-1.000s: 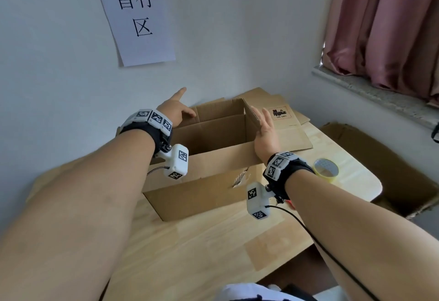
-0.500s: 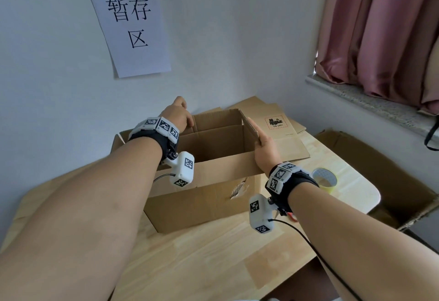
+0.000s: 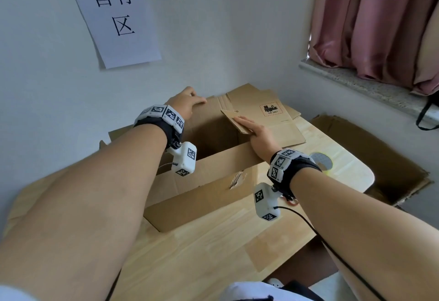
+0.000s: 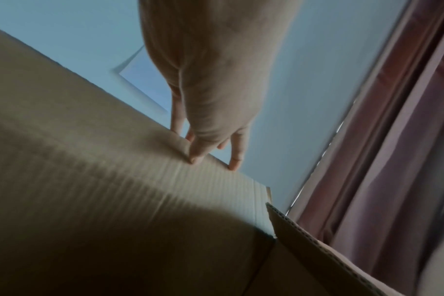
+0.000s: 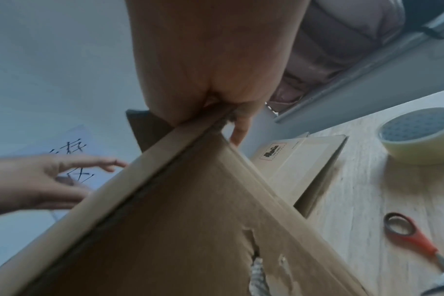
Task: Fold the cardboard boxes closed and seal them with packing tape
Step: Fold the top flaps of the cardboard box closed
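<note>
An open cardboard box (image 3: 209, 193) stands on the wooden table (image 3: 213, 248). My left hand (image 3: 187, 102) reaches over the opening and pinches the top edge of the far flap (image 3: 213, 110), thumb on its inner face and fingers behind it, as the left wrist view shows (image 4: 210, 156). My right hand (image 3: 254, 130) holds the right side flap (image 3: 234, 119), fingers laid straight along its top; the flap leans in over the opening. In the right wrist view cardboard runs into the crook of that hand (image 5: 216, 90). A roll of clear packing tape (image 3: 322, 161) (image 5: 418, 138) lies just right of my right wrist.
Red-handled scissors (image 5: 413, 238) lie on the table under my right wrist. Flattened cardboard (image 3: 268, 110) rests at the back right corner. Another open box (image 3: 370, 158) sits on the floor beyond the table's right edge. The wall is close behind the box.
The right side flap has tipped from upright to leaning inward under my right hand. My left hand has closed on the far flap's edge. The view has shifted nearer the box.
</note>
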A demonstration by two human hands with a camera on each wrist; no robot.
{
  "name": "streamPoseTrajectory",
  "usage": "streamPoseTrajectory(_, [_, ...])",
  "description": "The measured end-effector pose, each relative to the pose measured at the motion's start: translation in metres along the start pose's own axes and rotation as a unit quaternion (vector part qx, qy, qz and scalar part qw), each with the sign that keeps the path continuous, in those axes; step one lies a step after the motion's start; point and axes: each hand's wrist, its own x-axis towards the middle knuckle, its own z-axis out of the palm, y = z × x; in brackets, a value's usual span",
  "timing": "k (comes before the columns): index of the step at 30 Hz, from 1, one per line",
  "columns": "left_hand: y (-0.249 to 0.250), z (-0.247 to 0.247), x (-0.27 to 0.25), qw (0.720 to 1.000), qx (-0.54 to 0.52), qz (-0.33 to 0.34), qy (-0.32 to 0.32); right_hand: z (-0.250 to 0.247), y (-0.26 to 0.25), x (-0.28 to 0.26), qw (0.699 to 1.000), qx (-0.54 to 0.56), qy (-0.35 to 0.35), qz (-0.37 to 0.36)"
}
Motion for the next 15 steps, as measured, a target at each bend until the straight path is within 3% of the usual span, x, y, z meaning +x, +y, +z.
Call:
streamPoseTrajectory(3, [0.003, -0.001, 0.001, 0.999, 0.001, -0.014, -0.039, -0.008, -0.001, 0.005, 0.999, 0.007, -0.032, 0.017])
streamPoseTrajectory(7, [0.006, 0.0, 0.002, 0.999, -0.005, -0.022, -0.043, -0.022, -0.026, 0.013, 0.981, -0.005, -0.177, 0.085])
streamPoseTrajectory(12, [0.006, 0.0, -0.002, 0.998, -0.009, -0.029, -0.049, -0.004, -0.036, 0.021, 0.976, -0.134, -0.163, 0.059])
streamPoseTrajectory(15, [0.004, -0.001, -0.006, 0.997, -0.016, -0.028, -0.064, 0.004, -0.034, 0.021, 0.975, -0.148, -0.151, 0.064])
